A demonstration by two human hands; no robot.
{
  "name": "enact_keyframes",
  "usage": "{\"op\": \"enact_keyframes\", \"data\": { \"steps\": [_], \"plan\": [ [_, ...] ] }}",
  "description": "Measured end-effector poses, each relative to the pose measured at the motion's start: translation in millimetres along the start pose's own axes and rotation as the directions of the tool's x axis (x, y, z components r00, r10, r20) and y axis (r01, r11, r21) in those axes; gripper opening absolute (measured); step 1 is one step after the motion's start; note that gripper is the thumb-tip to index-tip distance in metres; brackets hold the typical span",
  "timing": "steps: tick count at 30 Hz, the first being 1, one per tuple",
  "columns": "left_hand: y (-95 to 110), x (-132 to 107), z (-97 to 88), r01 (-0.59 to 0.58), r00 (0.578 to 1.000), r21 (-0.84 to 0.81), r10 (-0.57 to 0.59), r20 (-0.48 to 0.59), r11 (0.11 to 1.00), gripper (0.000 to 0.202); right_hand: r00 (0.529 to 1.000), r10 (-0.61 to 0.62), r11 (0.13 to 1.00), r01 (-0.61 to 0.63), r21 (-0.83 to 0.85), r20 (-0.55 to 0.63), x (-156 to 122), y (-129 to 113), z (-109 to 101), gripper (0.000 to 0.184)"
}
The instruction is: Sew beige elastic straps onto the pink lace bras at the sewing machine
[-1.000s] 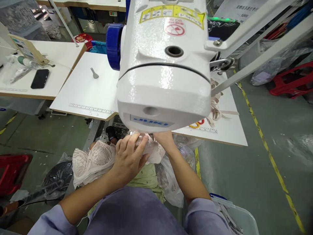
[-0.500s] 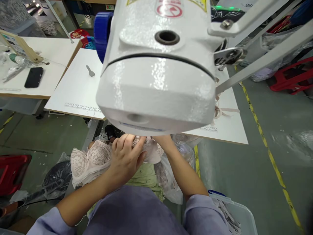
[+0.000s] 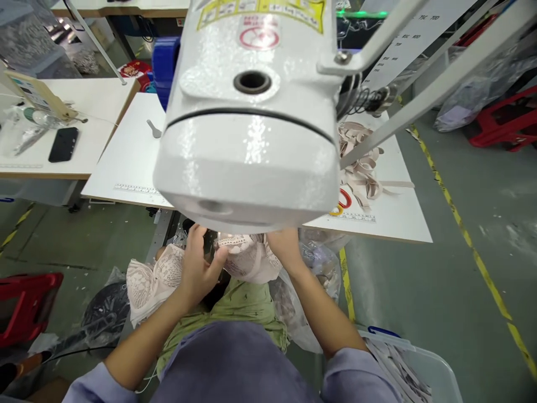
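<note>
Beneath the sewing machine head [image 3: 251, 157], left hand [image 3: 197, 268] pinches the lace bra piece [image 3: 247, 260], fingers closed on its edge. Right hand [image 3: 285, 246] half hidden, grip unclear. Likely positioning; feeding wants a flat, aligned edge.

Sewing machine head [image 3: 247, 151] overhangs left hand [image 3: 197, 271], right hand [image 3: 286, 246]; table [image 3: 134, 162] open left, strap pile [image 3: 361, 168] crowds right.

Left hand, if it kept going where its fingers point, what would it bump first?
Probably the white sewing machine: the left hand, gripping the lace garment, points forward under its head. That spot is hidden, so I cannot be sure.
</note>
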State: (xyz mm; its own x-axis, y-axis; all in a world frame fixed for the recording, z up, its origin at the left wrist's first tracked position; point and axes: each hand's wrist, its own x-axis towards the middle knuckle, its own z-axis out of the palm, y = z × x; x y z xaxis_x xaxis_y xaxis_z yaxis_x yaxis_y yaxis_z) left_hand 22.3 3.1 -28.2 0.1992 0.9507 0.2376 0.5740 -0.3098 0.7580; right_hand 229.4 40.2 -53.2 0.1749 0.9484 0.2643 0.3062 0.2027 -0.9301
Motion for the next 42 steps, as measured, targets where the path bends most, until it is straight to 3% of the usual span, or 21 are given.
{"op": "enact_keyframes", "data": {
  "steps": [3,5,11,17,24,29,35,42],
  "plan": [
    [-13,7,2.5,0.152,0.976,-0.294,-0.097,0.194,0.944,0.047,0.998,0.039,0.995,-0.033,0.094,-0.058,-19,7,0,0.023],
    [-17,9,2.6,0.228,0.955,-0.289,-0.156,0.251,0.930,0.048,0.998,0.054,0.988,-0.049,0.149,-0.029,-30,9,0,0.023],
    [-12,9,-6.3,0.288,0.945,-0.174,-0.251,0.208,0.942,0.040,0.999,0.002,0.995,-0.007,0.096,0.050,-49,4,-1,0.025],
    [-6,8,-12.2,0.350,0.926,-0.208,-0.305,0.221,0.913,0.035,0.995,-0.050,0.998,0.046,0.048,0.090,-56,6,1,0.034],
    [-2,7,-17.4,0.374,0.919,-0.256,-0.319,0.231,0.891,0.032,0.992,0.004,1.000,-0.002,-0.015,0.128,-66,18,-1,0.048],
    [-1,7,-22.2,0.376,0.922,-0.258,-0.333,0.195,0.890,0.032,0.990,0.024,0.998,-0.016,-0.056,0.140,-73,24,-2,0.049],
    [-3,3,-23.1,0.390,0.920,-0.361,-0.344,0.187,0.847,0.036,0.980,-0.032,0.979,0.070,-0.193,0.196,-80,36,-16,0.043],
    [-7,19,-32.9,0.474,0.879,-0.391,-0.395,0.267,0.789,0.044,0.983,0.062,0.989,-0.038,-0.141,0.173,-105,25,-24,0.045]
  ]
}}
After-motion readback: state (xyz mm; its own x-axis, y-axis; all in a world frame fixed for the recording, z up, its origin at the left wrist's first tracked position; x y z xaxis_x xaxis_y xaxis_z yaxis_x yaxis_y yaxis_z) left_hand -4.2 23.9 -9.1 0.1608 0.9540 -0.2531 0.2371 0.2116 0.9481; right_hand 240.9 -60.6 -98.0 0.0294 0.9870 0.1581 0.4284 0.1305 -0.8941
